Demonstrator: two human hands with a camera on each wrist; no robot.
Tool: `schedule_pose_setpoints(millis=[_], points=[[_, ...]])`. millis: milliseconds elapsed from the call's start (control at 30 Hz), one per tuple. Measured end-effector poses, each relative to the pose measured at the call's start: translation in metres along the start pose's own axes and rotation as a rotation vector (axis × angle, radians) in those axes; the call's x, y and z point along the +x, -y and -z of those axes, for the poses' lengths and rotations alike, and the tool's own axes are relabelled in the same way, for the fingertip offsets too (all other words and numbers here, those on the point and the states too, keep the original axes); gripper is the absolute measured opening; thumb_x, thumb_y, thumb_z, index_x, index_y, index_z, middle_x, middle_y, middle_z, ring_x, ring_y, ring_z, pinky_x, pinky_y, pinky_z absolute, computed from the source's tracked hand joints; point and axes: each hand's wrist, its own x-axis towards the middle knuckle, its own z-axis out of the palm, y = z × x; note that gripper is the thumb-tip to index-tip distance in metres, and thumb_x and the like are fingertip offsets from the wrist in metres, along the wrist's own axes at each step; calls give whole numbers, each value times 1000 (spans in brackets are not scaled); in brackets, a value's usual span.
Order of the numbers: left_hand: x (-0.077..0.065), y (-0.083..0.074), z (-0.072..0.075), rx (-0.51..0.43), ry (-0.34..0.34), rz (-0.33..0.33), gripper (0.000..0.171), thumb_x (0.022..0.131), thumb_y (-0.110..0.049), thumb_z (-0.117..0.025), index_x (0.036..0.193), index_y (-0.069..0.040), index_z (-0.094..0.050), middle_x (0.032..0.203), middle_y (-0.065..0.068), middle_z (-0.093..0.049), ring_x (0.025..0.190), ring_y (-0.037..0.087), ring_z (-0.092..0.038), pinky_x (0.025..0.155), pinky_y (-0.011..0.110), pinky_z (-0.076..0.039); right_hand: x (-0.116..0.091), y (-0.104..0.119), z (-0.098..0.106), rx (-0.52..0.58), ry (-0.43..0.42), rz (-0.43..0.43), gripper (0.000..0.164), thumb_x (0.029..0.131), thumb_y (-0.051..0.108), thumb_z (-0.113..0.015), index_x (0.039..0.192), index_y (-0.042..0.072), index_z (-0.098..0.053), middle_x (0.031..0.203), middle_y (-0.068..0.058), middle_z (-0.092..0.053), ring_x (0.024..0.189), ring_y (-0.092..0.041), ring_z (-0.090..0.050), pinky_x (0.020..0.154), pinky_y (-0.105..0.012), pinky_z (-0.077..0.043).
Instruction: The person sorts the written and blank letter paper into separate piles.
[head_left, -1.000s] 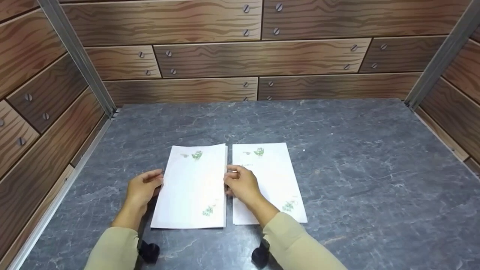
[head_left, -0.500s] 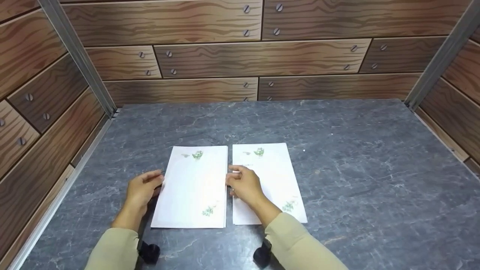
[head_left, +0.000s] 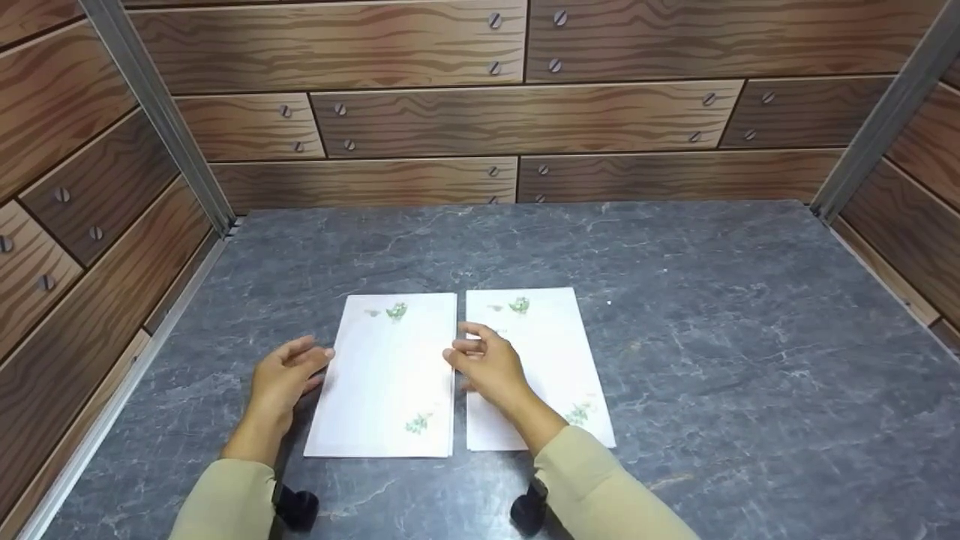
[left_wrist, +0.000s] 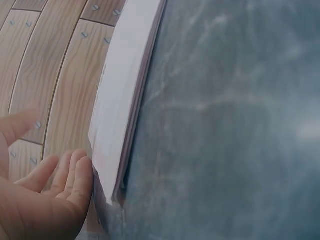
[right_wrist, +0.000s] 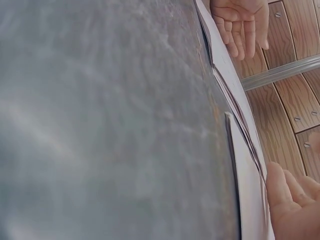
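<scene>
Two stacks of white paper with green leaf prints lie side by side. The left paper stack (head_left: 382, 375) is between my hands, its sheets nearly aligned, with a thin second edge showing along its right side. My left hand (head_left: 281, 379) is at that stack's left edge, thumb tip at the border and fingers loosely extended. At its right edge is my right hand (head_left: 491, 367), thumb reaching just over the border and fingers spread above the right paper stack (head_left: 551, 360), partly hiding it. Both wrist views show relaxed fingers beside the layered paper edges (left_wrist: 132, 115), pinching nothing.
The stacks lie on a dark grey marbled tabletop (head_left: 712, 337). Wood-patterned panels (head_left: 420, 120) enclose it at the back and sides, with metal corner posts (head_left: 161, 127). Black wrist-camera mounts (head_left: 298, 510) hang below the sleeves.
The left stack's top sheet, bowed up at its far right corner a second ago, now lies flat. My fingers have loosened from both edges, and the thumbs have spread inward over the paper.
</scene>
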Motion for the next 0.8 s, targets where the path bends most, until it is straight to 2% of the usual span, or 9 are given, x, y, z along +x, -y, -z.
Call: schedule_pose_setpoints(millis=[167, 300, 400, 467, 600, 800], points=[[1, 0, -1, -45, 9, -43, 73, 90, -21, -68, 148, -2, -29, 141, 21, -41, 126, 30, -45, 102, 38, -40, 0, -2, 1, 56, 19, 47, 64, 87, 25, -71, 141, 6, -43, 124, -15, -58, 100, -25, -62, 69, -34, -57], [0, 0, -3, -96, 30, -108, 78, 90, -17, -68, 151, -3, -22, 146, 19, -36, 133, 28, -37, 106, 38, -35, 0, -3, 3, 95, 43, 109, 69, 86, 23, -72, 144, 5, -39, 129, -19, -53, 106, -27, -59, 81, -36, -54], [-2, -1, -5, -142, 59, -150, 80, 90, -12, -67, 152, -4, -17, 150, 19, -30, 136, 28, -31, 107, 36, -33, -1, -3, 5, 85, 73, 168, 71, 87, 25, -71, 145, 5, -35, 133, -20, -49, 113, -31, -55, 94, -39, -47], [-3, -2, -7, -159, 73, -166, 82, 90, -10, -67, 152, -5, -14, 151, 18, -27, 137, 29, -29, 108, 35, -32, -2, -3, 8, 73, 90, 203, 72, 88, 26, -70, 146, 5, -33, 135, -21, -47, 115, -33, -52, 98, -43, -43], [-6, -5, -12, -145, 78, -190, 85, 89, -10, -69, 153, -7, -13, 153, 17, -24, 138, 28, -26, 109, 34, -30, -2, -2, 13, 44, 107, 235, 74, 88, 29, -69, 147, 8, -31, 138, -20, -44, 119, -33, -48, 98, -47, -41], [-7, -6, -22, -134, 89, -210, 87, 86, -10, -71, 152, -5, -14, 153, 17, -24, 139, 30, -25, 111, 36, -27, 1, -5, 22, -2, 73, 253, 74, 87, 28, -71, 148, 10, -32, 138, -19, -44, 120, -33, -48, 97, -49, -42]])
